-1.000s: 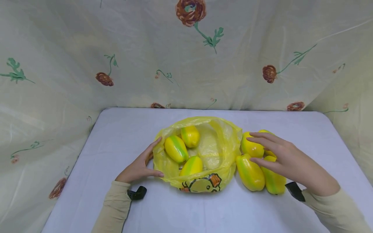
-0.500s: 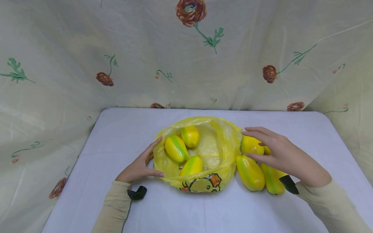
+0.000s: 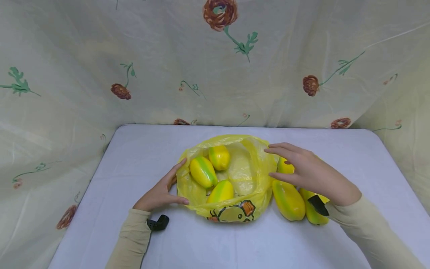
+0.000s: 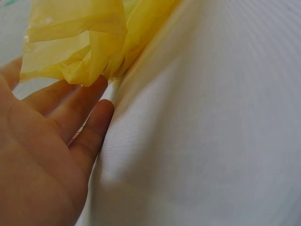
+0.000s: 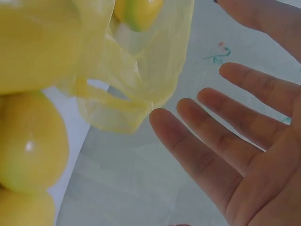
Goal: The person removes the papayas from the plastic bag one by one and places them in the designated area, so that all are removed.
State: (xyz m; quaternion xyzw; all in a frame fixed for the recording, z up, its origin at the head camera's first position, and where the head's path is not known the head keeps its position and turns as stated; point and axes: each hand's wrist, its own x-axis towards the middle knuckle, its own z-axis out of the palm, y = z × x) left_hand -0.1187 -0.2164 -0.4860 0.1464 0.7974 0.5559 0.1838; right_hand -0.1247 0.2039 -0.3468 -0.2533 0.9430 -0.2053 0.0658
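A yellow plastic bag (image 3: pixel 228 139) with a cartoon print lies with its mouth wide apart, holding three glossy yellow papaya-like fruits (image 3: pixel 203 172) striped with green. My left hand (image 3: pixel 161 192) rests along its left side, thumb and fingers spread; in the left wrist view its straight fingers lie against the hanging film of the bag (image 4: pixel 75 42). On the other side, my right hand (image 3: pixel 310 170) hovers with nothing in it, fingertips right at the bag's right rim. In the right wrist view its fingers (image 5: pixel 202 160) are extended and spread beside a loop of the bag (image 5: pixel 113 106).
Several more yellow-green fruits (image 3: pixel 289 200) lie against the right of the bag, partly hidden under my right hand. A white cloth covers the table (image 3: pixel 208 246). Behind its far edge hangs a flower-patterned curtain (image 3: pixel 161 67).
My right hand has moved left from over the loose fruits to the bag's right rim. The left hand, the bag and the fruits stay where they were.
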